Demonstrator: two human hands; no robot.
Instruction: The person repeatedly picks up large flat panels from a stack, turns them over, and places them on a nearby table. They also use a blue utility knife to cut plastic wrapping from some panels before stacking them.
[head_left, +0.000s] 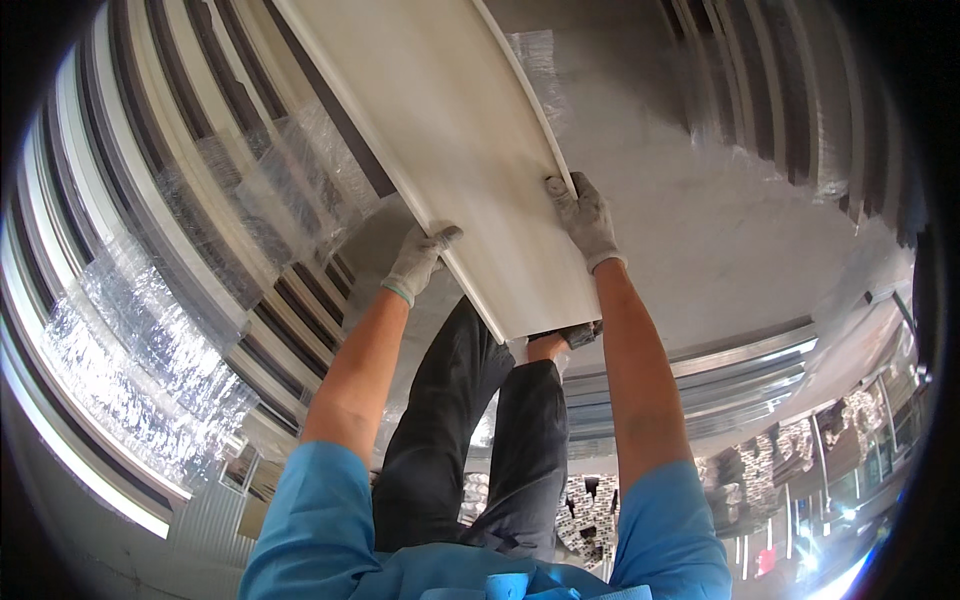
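The person in blue short sleeves holds a long, pale cream flat panel with a raised edge strip (pixel 470 150) out in front of the body, both arms stretched forward; the left hand (pixel 418 262), in a light grey work glove, grips the panel's left long edge, fingers curled under it and thumb lying on top; the right hand (pixel 585 220), gloved the same, clasps the right long edge, fingers wrapped over the rim; the panel runs away from the hands toward the top of the view, its near end sitting above the person's dark grey trousers (pixel 480 430); below it lies a grey concrete floor (pixel 720 230); to the left, stacks of long metal profiles wrapped in clear plastic film (pixel 200 230) lie close together; more long profiles (pixel 790 90) lie at the upper right, well apart from the panel; further bundled silver profiles (pixel 740 380) lie to the lower right.
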